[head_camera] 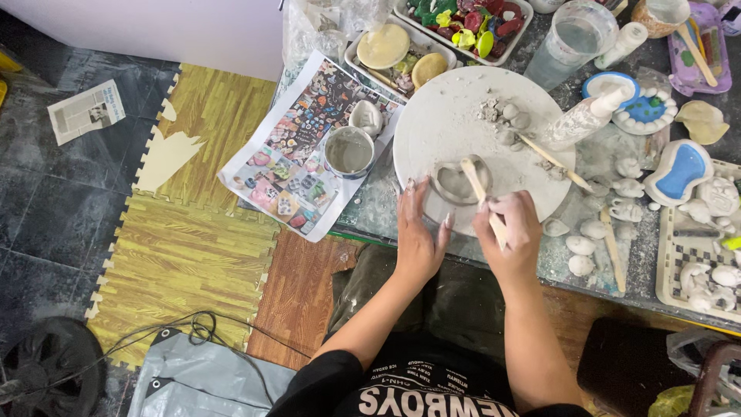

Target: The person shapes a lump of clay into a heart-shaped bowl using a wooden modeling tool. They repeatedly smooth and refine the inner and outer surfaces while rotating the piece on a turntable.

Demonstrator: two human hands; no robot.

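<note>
My left hand [421, 232] rests on the near edge of a round white work board [448, 116], fingertips touching a small grey clay dish [455, 184]. Gripped in my right hand [513, 230] is a flat wooden stick [477, 185] whose tip lies across the dish. Small lumps of grey clay [505, 120] sit near the middle of the board, and another wooden tool [552, 161] lies at its right edge.
A cup of grey slip [349, 151] stands on a printed colour sheet [297, 147] left of the board. Trays of coloured pieces [471, 22], a clear jug [571, 38], a squeeze bottle [583, 120], blue-glazed dishes [679, 170] and white clay figures [625, 208] crowd the table. Foam mats cover the floor.
</note>
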